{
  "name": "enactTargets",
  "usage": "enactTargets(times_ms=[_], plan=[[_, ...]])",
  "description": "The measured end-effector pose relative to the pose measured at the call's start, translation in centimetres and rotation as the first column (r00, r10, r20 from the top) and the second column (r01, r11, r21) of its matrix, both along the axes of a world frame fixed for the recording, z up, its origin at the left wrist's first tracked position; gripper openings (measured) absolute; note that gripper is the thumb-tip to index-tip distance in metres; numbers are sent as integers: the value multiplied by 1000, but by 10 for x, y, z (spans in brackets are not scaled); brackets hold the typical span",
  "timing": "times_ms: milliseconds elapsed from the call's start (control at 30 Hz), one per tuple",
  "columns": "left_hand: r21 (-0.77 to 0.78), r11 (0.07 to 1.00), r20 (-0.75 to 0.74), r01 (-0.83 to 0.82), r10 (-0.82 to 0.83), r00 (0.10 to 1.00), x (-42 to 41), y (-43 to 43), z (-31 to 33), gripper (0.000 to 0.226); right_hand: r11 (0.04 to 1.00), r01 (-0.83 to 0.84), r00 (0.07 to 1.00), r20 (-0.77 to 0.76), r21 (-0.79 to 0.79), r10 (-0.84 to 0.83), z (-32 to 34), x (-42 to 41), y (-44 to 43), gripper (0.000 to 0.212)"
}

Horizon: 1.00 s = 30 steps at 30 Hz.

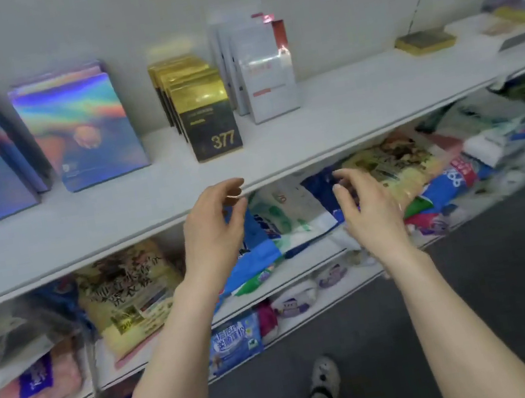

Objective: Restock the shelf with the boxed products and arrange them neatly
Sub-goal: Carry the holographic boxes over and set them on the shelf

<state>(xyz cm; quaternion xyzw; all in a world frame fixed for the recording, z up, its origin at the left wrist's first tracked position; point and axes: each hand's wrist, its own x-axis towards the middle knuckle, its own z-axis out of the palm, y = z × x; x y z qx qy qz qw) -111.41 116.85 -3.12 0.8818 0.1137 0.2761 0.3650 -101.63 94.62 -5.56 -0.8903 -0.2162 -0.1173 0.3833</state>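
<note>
Reaching hands: left hand (212, 228) and right hand (368, 205) side by side in front of the top shelf (360, 106), apart from each other, both empty.
Left fingers (229, 185): loosely curled, thumb and tips narrowly apart with nothing between them, tips level with the shelf's front lip.
Right fingers (344, 176): loosely curled and slightly spread, blurred, holding nothing, just below the lip.
Gold boxes (204, 111): upright in a row, one behind another, mid-shelf; front one black below and marked 377.
White boxes (262, 70): upright in a row just right of the gold boxes, back ones near the wall (119, 14); red stripe on the front one; touching the gold row or not, cannot tell.
Holographic boxes (82, 124): two upright groups at the shelf's left end, well apart from the hands; one thin box in the far-left group tilted.
Flat gold box (425, 41): lying flat toward the shelf's right, well apart from the upright rows.
Blurred packs (515, 14): lying at the far right end, kind unreadable.
Bags (291, 214): loose and overlapping on the lower shelf, blue and white ones behind the hands.
Yellow bag (127, 291): lying on the same lower shelf, left of the left forearm.
Floor (508, 262): dark grey, with one shoe (322, 387) at the bottom edge.
</note>
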Motion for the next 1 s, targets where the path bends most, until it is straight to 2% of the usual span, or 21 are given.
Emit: enactTargets(times_ms=[100, 200, 467, 700, 1000], plan=[[-77, 992, -58, 97, -101, 993, 9, -42, -20, 25, 995, 100, 991, -96, 14, -98, -19, -18, -49, 27], [-92, 974, -129, 206, -217, 968, 28, -87, -37, 26, 978, 208, 969, -143, 21, -203, -31, -25, -98, 26], [-121, 905, -240, 408, -426, 872, 123, -235, -59, 27, 896, 443, 881, -186, 5, -435, -48, 17, -252, 24], [-146, 867, -197, 476, -497, 845, 236, -382, -51, 23, 848, 527, 835, -148, -60, -529, -31, 106, -398, 25], [-22, 832, -108, 555, -553, 826, 392, -507, -16, 26, 838, 534, 829, -126, -116, -545, 0, 241, -507, 31]])
